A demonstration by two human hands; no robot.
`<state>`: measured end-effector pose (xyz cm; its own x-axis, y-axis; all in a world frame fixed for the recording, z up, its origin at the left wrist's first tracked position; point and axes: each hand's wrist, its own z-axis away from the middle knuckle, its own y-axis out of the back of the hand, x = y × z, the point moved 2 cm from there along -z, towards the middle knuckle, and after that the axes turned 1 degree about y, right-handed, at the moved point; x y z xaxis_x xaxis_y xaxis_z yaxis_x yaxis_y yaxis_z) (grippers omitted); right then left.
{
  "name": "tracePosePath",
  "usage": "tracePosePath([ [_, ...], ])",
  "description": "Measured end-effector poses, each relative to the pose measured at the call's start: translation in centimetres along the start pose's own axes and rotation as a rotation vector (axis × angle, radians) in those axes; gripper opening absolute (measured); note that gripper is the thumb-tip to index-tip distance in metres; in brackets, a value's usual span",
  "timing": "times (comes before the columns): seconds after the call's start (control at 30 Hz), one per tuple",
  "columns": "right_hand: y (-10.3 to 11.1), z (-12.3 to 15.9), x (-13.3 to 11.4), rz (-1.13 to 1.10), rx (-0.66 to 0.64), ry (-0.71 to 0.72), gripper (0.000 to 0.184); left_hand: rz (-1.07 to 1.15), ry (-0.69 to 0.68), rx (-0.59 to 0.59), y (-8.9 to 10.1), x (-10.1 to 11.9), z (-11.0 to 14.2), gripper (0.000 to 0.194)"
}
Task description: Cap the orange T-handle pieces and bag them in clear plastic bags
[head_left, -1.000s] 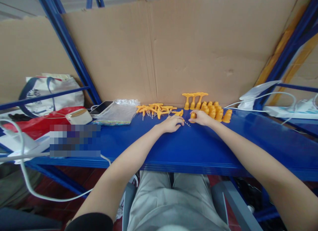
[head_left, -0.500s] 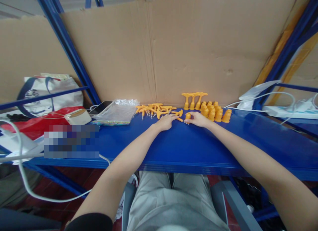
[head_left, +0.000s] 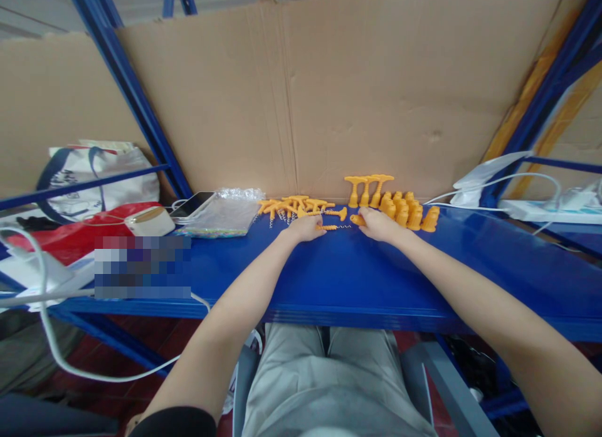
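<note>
My left hand (head_left: 306, 229) is closed on an orange T-handled corkscrew (head_left: 330, 227), its metal spiral pointing right. The corkscrew's handle end is hidden by the fingers. Just right of the spiral tip, my right hand (head_left: 380, 225) grips a hollow orange sleeve (head_left: 357, 220) tipped toward the spiral, with a small gap between them. One loose corkscrew (head_left: 342, 213) lies just behind my hands. A pile of orange corkscrews (head_left: 277, 206) sits behind and left of my left hand. Behind my right hand stand several upright orange sleeves (head_left: 401, 211) and three upright T-handled corkscrews fitted in sleeves (head_left: 365, 191).
A clear plastic bag (head_left: 226, 212) and a phone (head_left: 195, 204) lie left on the blue table (head_left: 338, 274). Farther left are a white power bank (head_left: 150, 222), a red bag (head_left: 89, 233) and a cloth bag (head_left: 113, 177). Cardboard (head_left: 367, 92) closes off the back; white cables (head_left: 493, 181) run at right.
My left hand has drawn left with the corkscrew, which now lies level. The sleeve in my right hand came left, near the spiral, and has turned from upright to tipped leftward.
</note>
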<state>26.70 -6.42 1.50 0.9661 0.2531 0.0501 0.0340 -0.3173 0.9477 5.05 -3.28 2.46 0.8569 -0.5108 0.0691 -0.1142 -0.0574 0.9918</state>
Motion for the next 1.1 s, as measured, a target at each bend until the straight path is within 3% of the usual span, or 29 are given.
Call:
tracePosePath([
  [0.27,0.6,0.4,0.5,0.133,-0.064,0.023,0.024,0.062,0.016,-0.016,0.4,-0.2,0.1,0.019],
  [0.57,-0.2,0.2,-0.6,-0.07,-0.031,0.139,0.028,0.054,-0.029,0.003,-0.1,-0.3,-0.3,0.02],
  [0.87,-0.6,-0.2,0.0,-0.223,0.102,0.193,0.029,0.099,-0.066,0.216,0.6,0.5,0.5,0.024],
  [1.1,-0.7,-0.4,0.2,-0.333,0.134,0.189,0.034,0.125,-0.091,0.28,1.2,0.5,0.7,0.026],
])
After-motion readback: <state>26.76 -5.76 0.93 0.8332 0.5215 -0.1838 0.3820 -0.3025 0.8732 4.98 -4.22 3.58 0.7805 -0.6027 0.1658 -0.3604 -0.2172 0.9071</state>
